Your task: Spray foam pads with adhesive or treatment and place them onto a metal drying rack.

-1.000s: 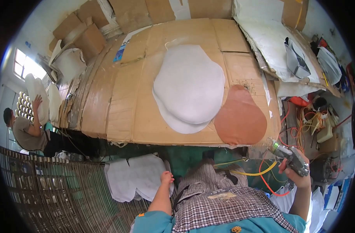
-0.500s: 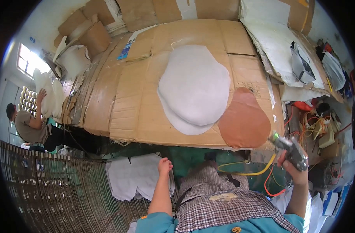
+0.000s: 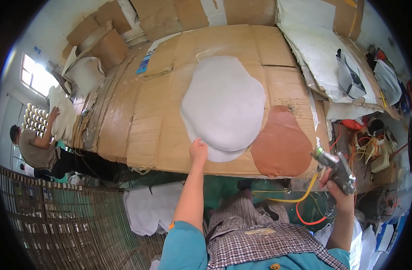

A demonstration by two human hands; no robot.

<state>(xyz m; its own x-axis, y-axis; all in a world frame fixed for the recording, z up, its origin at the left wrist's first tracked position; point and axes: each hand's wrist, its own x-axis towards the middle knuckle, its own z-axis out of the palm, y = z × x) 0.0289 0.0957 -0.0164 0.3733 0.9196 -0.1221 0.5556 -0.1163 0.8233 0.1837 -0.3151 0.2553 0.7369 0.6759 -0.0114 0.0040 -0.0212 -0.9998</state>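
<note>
1. The left hand (image 3: 198,152) is resting at the near-left edge of stacked grey pieces (image 3: 224,103) on the cardboard-covered table (image 3: 143,130), fingers bunched; whether that grip is pinching anything, I cannot tell.
2. The right hand (image 3: 338,192) is clasping a spray gun (image 3: 340,173), apparently holding it clear of the grey.
3. A brown piece (image 3: 281,144) is lying alongside.

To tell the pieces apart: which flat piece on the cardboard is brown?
The pear-shaped piece on the right; the overlapping pieces to its left are pale grey.
</note>
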